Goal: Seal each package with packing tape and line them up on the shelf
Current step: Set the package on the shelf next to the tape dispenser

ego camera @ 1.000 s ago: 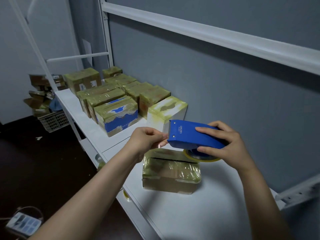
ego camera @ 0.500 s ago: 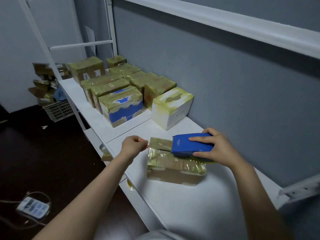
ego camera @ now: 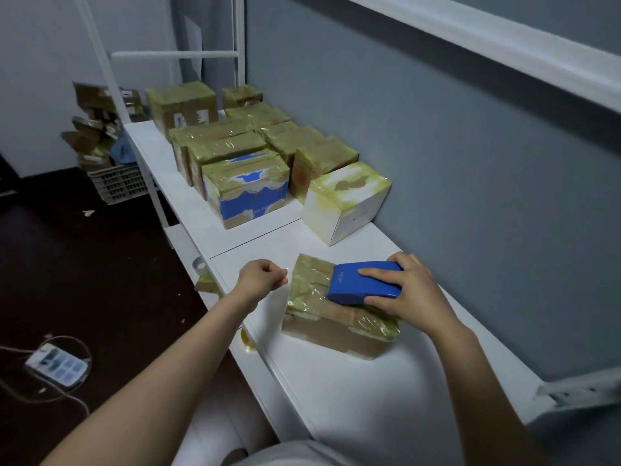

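Shelf [ego camera: 369, 415], white: bore every item listed.
Sealed packages [ego camera: 235, 153]: tape-wrapped and lined up at the far end; judged done.
White box [ego camera: 346, 203]: taped, stood nearest that row.
Current package [ego camera: 336, 327]: lay apart at the near end, partly wrapped; sealing and lining up judged outstanding.
Tape dispenser [ego camera: 363, 280], blue: rested on its top, gripped by the right hand [ego camera: 410, 294].
Left hand [ego camera: 260, 277]: fingers curled, apparently pinching a clear tape end [ego camera: 285, 271].

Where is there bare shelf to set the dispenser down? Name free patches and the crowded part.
Largest free patch: the shelf near you, this side of the package being taped. Smaller one: between that package, the white box and the blue-printed box, though the left hand hovers there. Beyond, sealed boxes crowd the far end.
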